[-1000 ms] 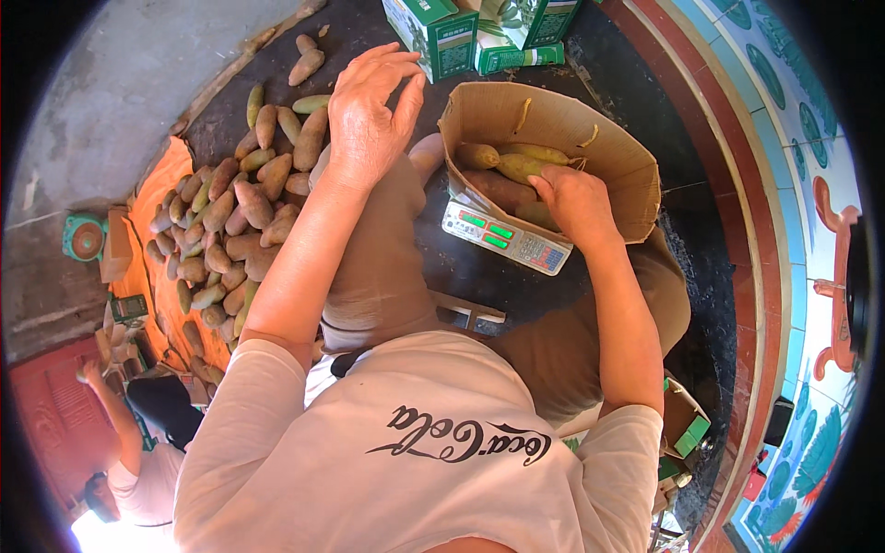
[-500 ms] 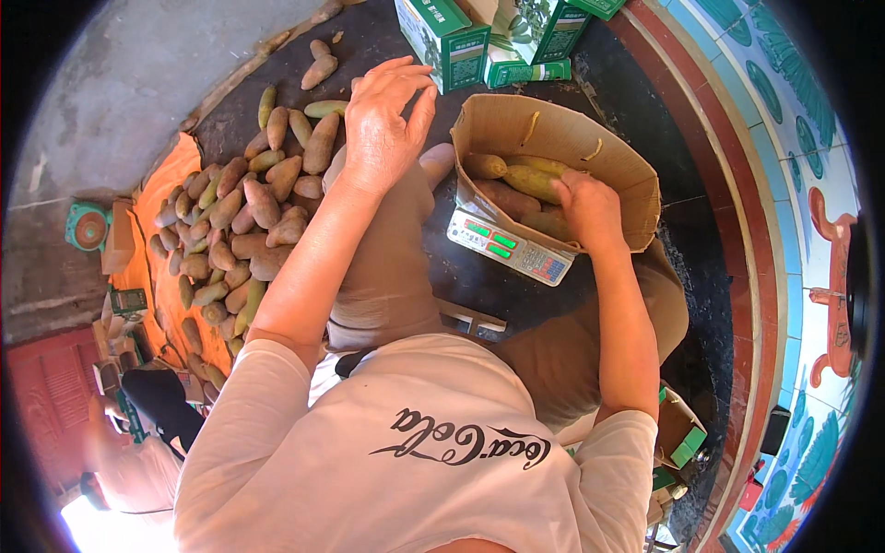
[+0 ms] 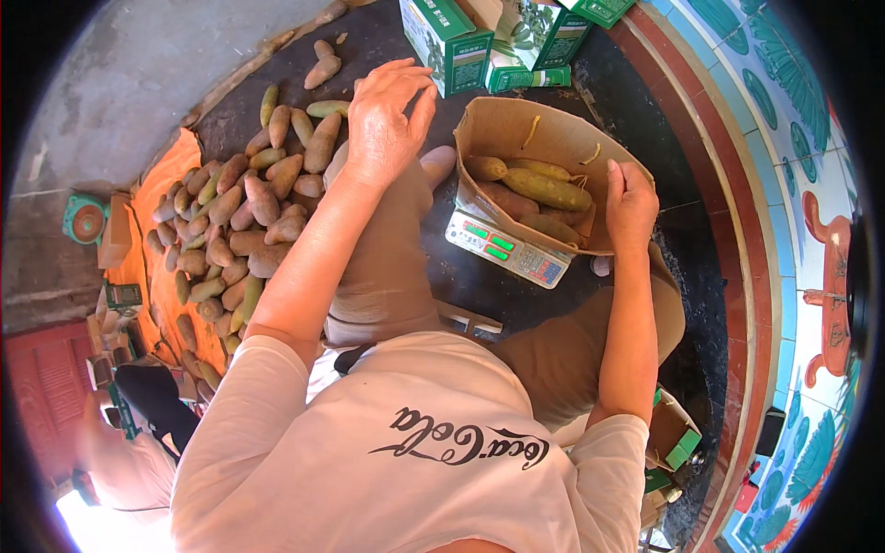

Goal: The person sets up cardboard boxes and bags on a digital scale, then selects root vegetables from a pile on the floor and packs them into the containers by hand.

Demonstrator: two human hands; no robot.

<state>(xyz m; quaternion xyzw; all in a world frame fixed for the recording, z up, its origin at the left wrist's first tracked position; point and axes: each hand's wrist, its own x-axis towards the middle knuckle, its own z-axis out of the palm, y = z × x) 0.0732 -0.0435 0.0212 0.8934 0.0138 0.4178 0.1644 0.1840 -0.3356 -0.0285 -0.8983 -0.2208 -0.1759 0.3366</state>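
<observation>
An open cardboard box (image 3: 502, 115) rests tilted on a digital scale (image 3: 510, 251) with lit green displays. Inside lie several long tubers (image 3: 548, 191), yellow-green and reddish-brown, looking like sweet potatoes. My right hand (image 3: 632, 205) is at the box's right wall, its thumb on the inner side and its other fingers curled over the edge; no tuber shows in it. My left hand (image 3: 392, 115) is held empty above my left knee, fingers loosely apart. It is nearest a green-and-white carton (image 3: 452, 46). Left of my arm spreads a large pile of similar tubers (image 3: 263, 203).
Orange sheeting (image 3: 166, 212) lies under part of the pile. More green cartons (image 3: 548, 32) stand at the far side. A low tiled wall (image 3: 774, 147) curves along the right. At lower left another person (image 3: 129, 461) is partly visible, and a green round device (image 3: 86, 219) stands beyond the pile.
My right hand has let go of the yellow-green tuber inside the box and moved right to the box's wall. My left hand stays nearly where it was.
</observation>
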